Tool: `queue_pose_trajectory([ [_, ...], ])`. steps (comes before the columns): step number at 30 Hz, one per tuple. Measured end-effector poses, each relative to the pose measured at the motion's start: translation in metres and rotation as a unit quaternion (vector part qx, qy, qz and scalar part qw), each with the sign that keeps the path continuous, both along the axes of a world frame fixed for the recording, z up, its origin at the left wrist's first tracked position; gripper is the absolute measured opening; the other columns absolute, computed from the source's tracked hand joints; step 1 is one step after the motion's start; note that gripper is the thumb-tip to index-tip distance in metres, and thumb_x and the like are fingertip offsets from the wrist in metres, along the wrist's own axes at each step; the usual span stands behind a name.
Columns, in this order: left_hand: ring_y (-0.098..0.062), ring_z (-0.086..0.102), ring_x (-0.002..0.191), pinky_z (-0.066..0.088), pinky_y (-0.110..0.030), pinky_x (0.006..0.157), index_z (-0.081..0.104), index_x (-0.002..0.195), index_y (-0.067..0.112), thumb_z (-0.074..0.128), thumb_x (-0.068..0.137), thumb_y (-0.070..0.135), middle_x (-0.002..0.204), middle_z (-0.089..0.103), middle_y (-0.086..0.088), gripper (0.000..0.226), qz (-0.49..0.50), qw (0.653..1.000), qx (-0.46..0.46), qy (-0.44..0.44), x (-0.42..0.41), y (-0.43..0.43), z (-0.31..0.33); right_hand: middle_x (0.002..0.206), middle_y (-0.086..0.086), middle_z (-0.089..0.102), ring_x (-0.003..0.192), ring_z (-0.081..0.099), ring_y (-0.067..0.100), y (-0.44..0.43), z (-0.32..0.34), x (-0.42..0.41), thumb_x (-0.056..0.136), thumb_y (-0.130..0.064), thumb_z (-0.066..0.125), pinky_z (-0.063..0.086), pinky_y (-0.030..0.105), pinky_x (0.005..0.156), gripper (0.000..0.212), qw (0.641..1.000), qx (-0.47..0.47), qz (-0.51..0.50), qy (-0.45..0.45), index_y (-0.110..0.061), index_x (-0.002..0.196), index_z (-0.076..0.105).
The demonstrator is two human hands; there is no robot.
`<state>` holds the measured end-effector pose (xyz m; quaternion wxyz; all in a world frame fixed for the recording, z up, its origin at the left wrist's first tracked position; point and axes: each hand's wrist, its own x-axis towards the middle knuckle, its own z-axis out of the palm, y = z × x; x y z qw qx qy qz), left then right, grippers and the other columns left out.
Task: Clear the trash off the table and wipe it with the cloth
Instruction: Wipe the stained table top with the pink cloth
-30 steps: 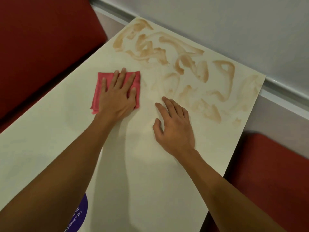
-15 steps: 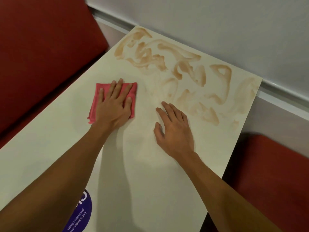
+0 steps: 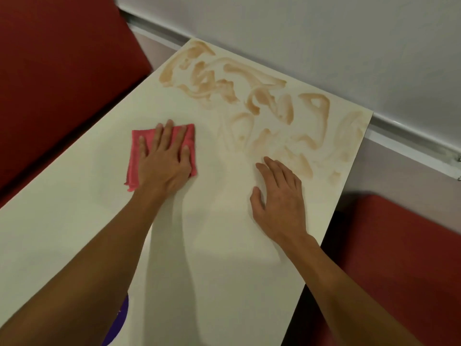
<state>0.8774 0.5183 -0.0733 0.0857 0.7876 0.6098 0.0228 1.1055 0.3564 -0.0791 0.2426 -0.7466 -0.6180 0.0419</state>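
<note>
Cloth (image 3: 136,158), pink and folded to a rough square, lies flat on the tabletop (image 3: 224,270) toward its left edge, pinned under the left hand (image 3: 163,168). That hand's fingers (image 3: 166,134) are straight and spread across the cloth, pressing down on it rather than curling round it. Cloth shows past the fingertips and out to the left of the palm.

Brown smears (image 3: 264,103) lie ahead and to the right of the cloth, looping across the far end of the tabletop up to the wall (image 3: 311,33). The faintest streaks begin a little right of the cloth's far right corner.

The right hand (image 3: 280,203) rests flat on the tabletop, fingers relaxed and slightly spread, holding nothing, its fingertips at the near edge of the smeared patch. It is nearer the dirt, but the left hand has the cloth, so the coming stroke probably needs a push forward and rightward.

Red seats (image 3: 50,83) flank the tabletop, and a purple sticker (image 3: 119,323) peeks out beside the left forearm.
</note>
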Motion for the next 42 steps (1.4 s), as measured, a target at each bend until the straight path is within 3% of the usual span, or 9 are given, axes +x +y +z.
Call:
queue_pose_trajectory([
  [3,-0.021,-0.012,0.161,-0.008,-0.062,0.126,0.001,0.168,0.033,0.010,0.107,0.050,0.176,-0.008,0.002,0.064,0.023,1.000,-0.007,-0.011,0.033,0.012,-0.001,0.167,0.004,0.038,0.156,0.031,0.021,-0.004,-0.003,-0.001,0.103,-0.031,0.047,0.027,0.045,0.125,0.054,0.999,-0.034,-0.002,-0.036,-0.016,0.155,0.047],
  [9,-0.014,-0.010,0.161,-0.005,-0.055,0.129,0.001,0.167,0.039,0.012,0.109,0.051,0.176,-0.005,0.008,0.060,-0.099,0.995,0.003,-0.014,0.009,-0.053,0.000,0.172,0.000,0.026,0.160,0.019,0.017,-0.004,-0.002,-0.005,0.104,-0.035,0.040,0.020,0.043,0.129,0.057,0.997,-0.062,-0.010,-0.052,-0.021,0.160,0.039],
  [16,-0.022,-0.011,0.162,-0.006,-0.063,0.126,0.002,0.168,0.033,0.011,0.107,0.050,0.176,-0.007,0.002,0.063,0.021,1.000,-0.010,-0.002,0.020,0.001,0.000,0.173,0.003,0.025,0.161,0.017,0.019,-0.002,0.001,-0.007,0.104,-0.034,0.039,0.018,0.044,0.129,0.058,0.996,-0.066,-0.017,-0.060,-0.021,0.160,0.038],
  [19,-0.021,-0.011,0.162,-0.005,-0.063,0.127,0.001,0.167,0.034,0.011,0.108,0.050,0.176,-0.007,0.002,0.063,-0.038,0.999,-0.008,-0.008,0.047,-0.016,0.000,0.173,0.002,0.024,0.161,0.016,0.019,-0.002,0.001,-0.006,0.104,-0.036,0.038,0.018,0.045,0.129,0.059,0.995,-0.073,-0.018,-0.061,-0.021,0.161,0.037],
  [23,-0.015,-0.007,0.162,-0.002,-0.056,0.129,0.003,0.167,0.039,0.015,0.109,0.052,0.176,-0.003,0.008,0.060,-0.126,0.992,0.006,-0.009,0.010,-0.055,-0.002,0.173,0.002,0.023,0.161,0.015,0.018,-0.001,0.002,-0.007,0.104,-0.037,0.037,0.017,0.044,0.129,0.059,0.995,-0.081,-0.019,-0.059,-0.022,0.161,0.036],
  [26,-0.015,-0.006,0.162,-0.004,-0.055,0.129,0.004,0.167,0.039,0.015,0.108,0.052,0.176,-0.001,0.008,0.061,-0.071,0.997,0.002,0.001,-0.007,-0.031,-0.002,0.174,0.002,0.022,0.161,0.015,0.019,-0.002,0.003,-0.008,0.104,-0.037,0.037,0.016,0.044,0.130,0.059,0.994,-0.086,-0.019,-0.060,-0.022,0.161,0.036],
  [30,-0.022,-0.011,0.162,-0.006,-0.064,0.126,0.001,0.168,0.032,0.011,0.106,0.051,0.176,-0.007,0.001,0.065,0.000,1.000,-0.007,0.002,0.041,-0.003,0.000,0.173,0.002,0.025,0.161,0.018,0.020,-0.002,0.002,-0.007,0.103,-0.036,0.038,0.018,0.044,0.129,0.059,0.995,-0.077,-0.020,-0.064,-0.021,0.160,0.038],
  [36,-0.015,-0.008,0.162,-0.003,-0.056,0.129,0.004,0.167,0.038,0.014,0.108,0.056,0.176,-0.004,0.006,0.063,-0.130,0.991,0.008,-0.003,0.021,-0.049,-0.001,0.173,0.003,0.025,0.160,0.018,0.020,-0.001,0.003,-0.007,0.103,-0.035,0.039,0.020,0.045,0.128,0.059,0.995,-0.075,-0.018,-0.060,-0.021,0.160,0.039],
  [42,-0.022,-0.010,0.162,-0.006,-0.063,0.127,0.003,0.167,0.035,0.011,0.105,0.054,0.176,-0.006,0.001,0.066,-0.005,1.000,-0.007,-0.002,0.049,-0.001,0.003,0.172,0.003,0.027,0.160,0.019,0.021,-0.001,0.001,-0.007,0.103,-0.034,0.040,0.020,0.045,0.128,0.058,0.996,-0.068,-0.020,-0.063,-0.020,0.159,0.040],
])
